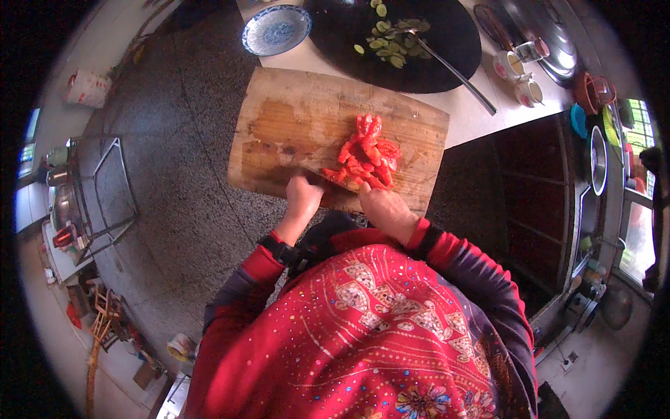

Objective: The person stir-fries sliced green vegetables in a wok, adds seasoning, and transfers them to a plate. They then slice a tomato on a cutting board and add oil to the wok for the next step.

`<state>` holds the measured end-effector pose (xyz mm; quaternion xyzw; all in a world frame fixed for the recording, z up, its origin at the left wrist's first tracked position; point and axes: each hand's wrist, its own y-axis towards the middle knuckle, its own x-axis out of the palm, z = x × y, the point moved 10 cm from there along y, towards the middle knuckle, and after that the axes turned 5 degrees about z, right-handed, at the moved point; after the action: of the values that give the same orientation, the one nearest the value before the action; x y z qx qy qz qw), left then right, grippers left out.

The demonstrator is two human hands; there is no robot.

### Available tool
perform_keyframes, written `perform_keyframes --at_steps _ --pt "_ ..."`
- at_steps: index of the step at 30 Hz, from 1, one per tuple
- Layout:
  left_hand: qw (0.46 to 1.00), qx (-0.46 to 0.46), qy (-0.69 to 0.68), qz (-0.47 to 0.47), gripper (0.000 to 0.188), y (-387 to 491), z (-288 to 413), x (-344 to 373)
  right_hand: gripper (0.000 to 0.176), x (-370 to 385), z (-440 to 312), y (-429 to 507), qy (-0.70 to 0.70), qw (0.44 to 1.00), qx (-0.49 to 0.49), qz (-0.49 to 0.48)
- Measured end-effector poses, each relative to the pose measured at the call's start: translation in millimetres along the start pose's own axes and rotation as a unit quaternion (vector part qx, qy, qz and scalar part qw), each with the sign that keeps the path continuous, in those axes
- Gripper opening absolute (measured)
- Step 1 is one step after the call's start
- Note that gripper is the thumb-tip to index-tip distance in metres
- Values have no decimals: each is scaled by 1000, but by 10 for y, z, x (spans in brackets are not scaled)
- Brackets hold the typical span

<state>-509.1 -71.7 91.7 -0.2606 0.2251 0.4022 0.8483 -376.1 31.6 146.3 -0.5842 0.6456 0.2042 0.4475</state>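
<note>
A heap of cut red tomato pieces (369, 154) lies right of centre on a wooden cutting board (282, 123). My right hand (387, 209) is closed at the board's near edge, just below the tomatoes. It grips what looks like a kitchen knife (337, 189), whose dark, flat blade spans toward the left and touches the lowest pieces. At the other end of the blade is my left hand (304, 198), its fingers curled down and mostly hidden, so its hold on the blade is unclear.
Beyond the board sits a dark wok (345, 57) with green slices (390, 50) and a metal-handled spatula (455, 70). A blue-and-white plate (276, 30) stands left of it. Small jars (509, 65) are at the right. The board overhangs the white counter (471, 125).
</note>
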Motion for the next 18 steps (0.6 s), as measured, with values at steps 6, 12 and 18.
perform_keyframes --at_steps 6,12,18 --pt "978 -100 -163 -84 13 24 -77 315 17 -280 368 -144 60 993 70 72" --pt "975 -27 -193 -109 6 133 330 493 20 -1018 735 -138 -24 976 112 185" --pt "973 -85 -213 -23 11 -49 15 98 19 -883 989 136 -100 980 86 151"
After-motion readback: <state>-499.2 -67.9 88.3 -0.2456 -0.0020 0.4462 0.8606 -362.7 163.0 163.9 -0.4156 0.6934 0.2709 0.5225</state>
